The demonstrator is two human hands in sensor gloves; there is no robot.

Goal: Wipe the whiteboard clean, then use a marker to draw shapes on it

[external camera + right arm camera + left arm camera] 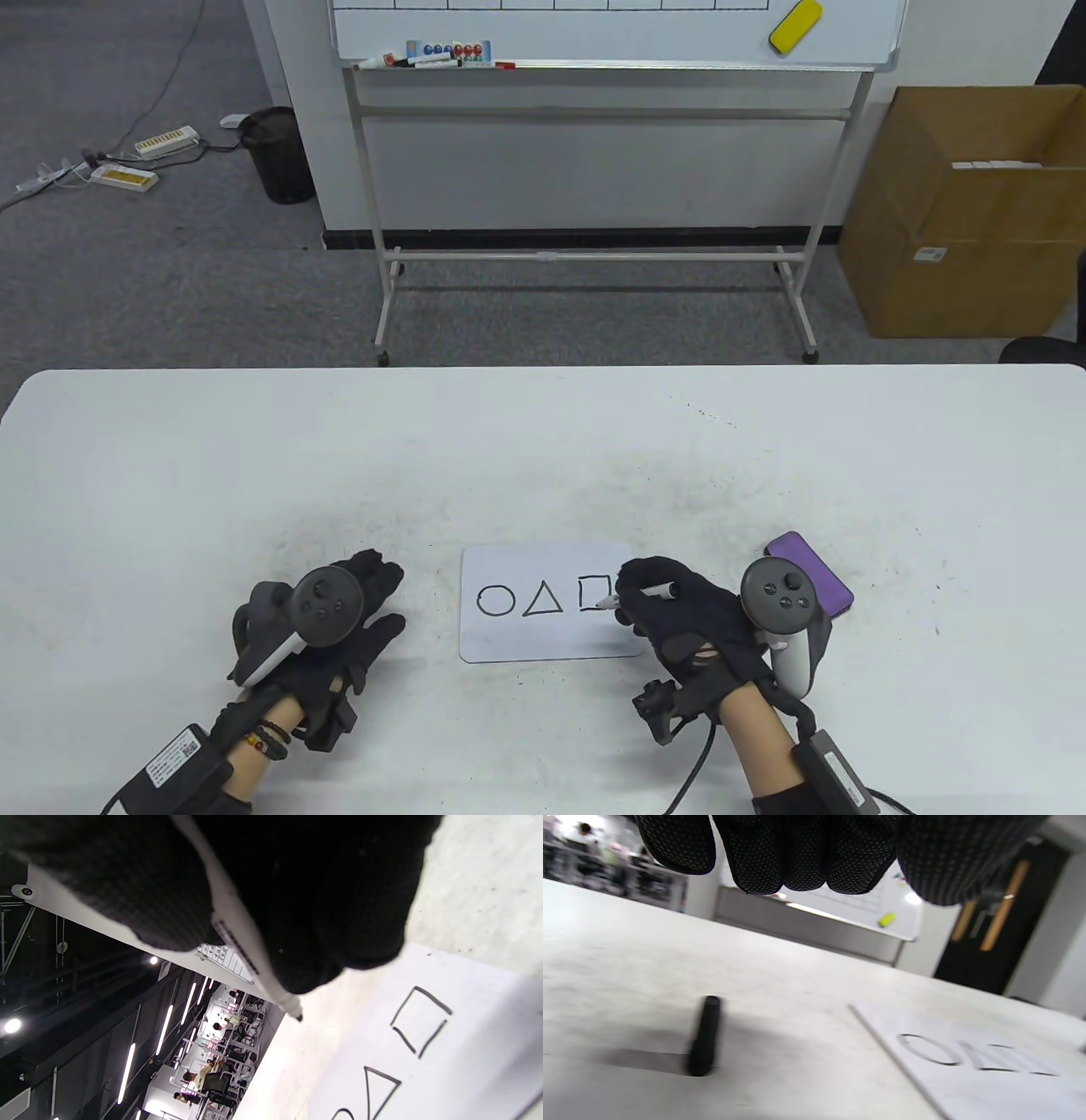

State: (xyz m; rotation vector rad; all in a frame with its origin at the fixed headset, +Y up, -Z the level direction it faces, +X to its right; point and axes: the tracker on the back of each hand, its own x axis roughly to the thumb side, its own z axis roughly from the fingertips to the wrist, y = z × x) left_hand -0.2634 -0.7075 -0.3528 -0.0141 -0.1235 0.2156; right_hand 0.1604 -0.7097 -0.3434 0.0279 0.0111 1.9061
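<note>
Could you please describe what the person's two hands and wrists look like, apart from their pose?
Both the left hand and the right hand wear black dotted-knit gloves. A dark grey round-headed tracker with buttons and a white handle is strapped to each. Black labelled boxes sit on the forearms, a black cable trails from the right wrist, and a beaded bracelet circles the left.

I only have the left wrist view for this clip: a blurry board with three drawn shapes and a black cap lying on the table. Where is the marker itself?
Observer: The right hand grips the marker, with the tip at the right side of the square.
Operator: Is that square closed?
Observer: Not fully. The right wrist view shows gaps at two of its corners.
Operator: Is there an eraser nearby?
Observer: Yes, a purple eraser lies on the table to the right of the whiteboard, partly hidden by the right hand's tracker.
</note>
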